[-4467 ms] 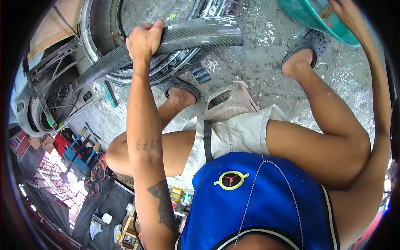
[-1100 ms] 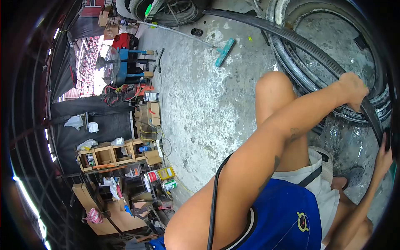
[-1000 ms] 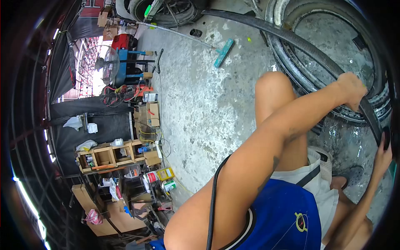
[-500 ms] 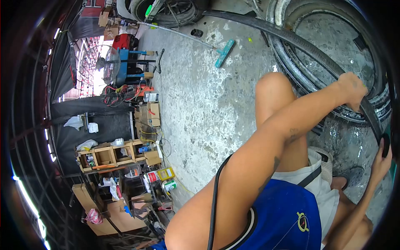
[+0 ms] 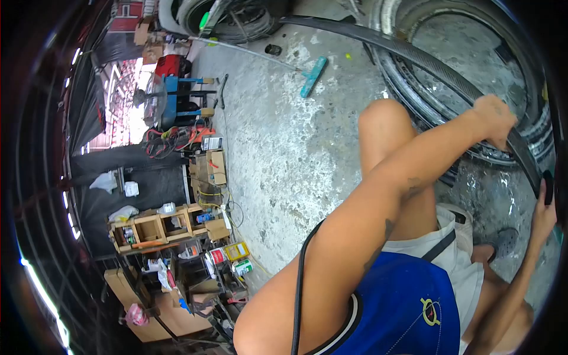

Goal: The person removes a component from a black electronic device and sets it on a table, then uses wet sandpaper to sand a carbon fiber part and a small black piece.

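Note:
A long black curved strip with a woven-looking pattern (image 5: 438, 68) runs from the top middle down to the right edge. My left hand (image 5: 494, 121) is closed around the strip, with its arm reaching across above my knee. Farther down the strip, at the right edge, my right hand (image 5: 545, 214) grips a dark rounded object (image 5: 548, 187) that lies against or very near the strip. I cannot make out the object's kind. Large tyres (image 5: 387, 65) lie on the floor behind the strip and my left hand.
The view is turned sideways. A teal broom head (image 5: 313, 77) lies on the worn concrete floor (image 5: 284, 160). A wooden shelf (image 5: 148, 228), several containers, a blue-framed machine (image 5: 171, 100) and a fan line the left. Another wheel (image 5: 248, 21) stands at the top.
The whole view has shifted slightly. My right hand and the dark object sit a little higher in the picture. My left hand keeps its grip on the strip.

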`<state>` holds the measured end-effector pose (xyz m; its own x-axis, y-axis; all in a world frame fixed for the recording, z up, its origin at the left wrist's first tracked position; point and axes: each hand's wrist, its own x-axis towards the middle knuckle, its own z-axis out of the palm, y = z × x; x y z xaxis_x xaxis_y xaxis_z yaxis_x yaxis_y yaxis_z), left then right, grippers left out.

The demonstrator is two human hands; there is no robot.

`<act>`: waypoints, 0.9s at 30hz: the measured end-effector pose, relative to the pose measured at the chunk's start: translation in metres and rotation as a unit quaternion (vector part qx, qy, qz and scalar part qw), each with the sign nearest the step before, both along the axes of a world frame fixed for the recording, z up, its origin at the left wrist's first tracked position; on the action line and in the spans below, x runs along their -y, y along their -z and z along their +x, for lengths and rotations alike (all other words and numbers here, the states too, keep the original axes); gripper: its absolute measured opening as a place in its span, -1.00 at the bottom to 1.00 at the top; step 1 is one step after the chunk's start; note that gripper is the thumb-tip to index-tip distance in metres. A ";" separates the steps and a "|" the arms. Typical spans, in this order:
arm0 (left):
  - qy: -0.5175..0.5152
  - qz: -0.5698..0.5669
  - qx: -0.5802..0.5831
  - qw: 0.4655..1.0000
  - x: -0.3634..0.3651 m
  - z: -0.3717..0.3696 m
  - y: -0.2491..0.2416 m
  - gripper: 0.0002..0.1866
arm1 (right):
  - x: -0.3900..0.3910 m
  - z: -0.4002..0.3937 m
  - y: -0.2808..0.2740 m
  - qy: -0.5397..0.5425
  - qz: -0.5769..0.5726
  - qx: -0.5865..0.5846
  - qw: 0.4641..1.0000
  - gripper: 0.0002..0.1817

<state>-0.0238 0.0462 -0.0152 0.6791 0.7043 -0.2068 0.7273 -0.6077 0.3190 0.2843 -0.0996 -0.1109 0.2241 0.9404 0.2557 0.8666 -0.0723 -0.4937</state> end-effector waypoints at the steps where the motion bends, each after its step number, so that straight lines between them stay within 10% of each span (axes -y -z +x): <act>1: 0.002 -0.035 -0.027 0.999 0.000 0.000 -0.005 -0.49 | 0.005 0.007 -0.003 0.006 -0.003 0.020 1.000 -0.63; 18: 0.012 0.077 -0.006 0.997 0.007 0.012 -0.002 -0.37 | 0.053 -0.044 -0.148 0.016 -0.082 -0.075 0.994 -0.73; 20: 0.012 0.078 -0.011 0.997 0.007 0.013 -0.002 -0.38 | 0.061 -0.043 -0.124 -0.073 -0.163 -0.004 0.984 -0.21; 23: -0.002 0.060 -0.030 0.998 0.009 0.019 -0.008 -0.40 | 0.057 -0.050 -0.120 -0.065 -0.244 0.046 0.966 0.07; 27: 0.008 0.060 -0.037 0.997 0.007 0.017 -0.005 -0.42 | 0.047 -0.040 -0.108 -0.057 -0.233 0.037 0.970 -0.04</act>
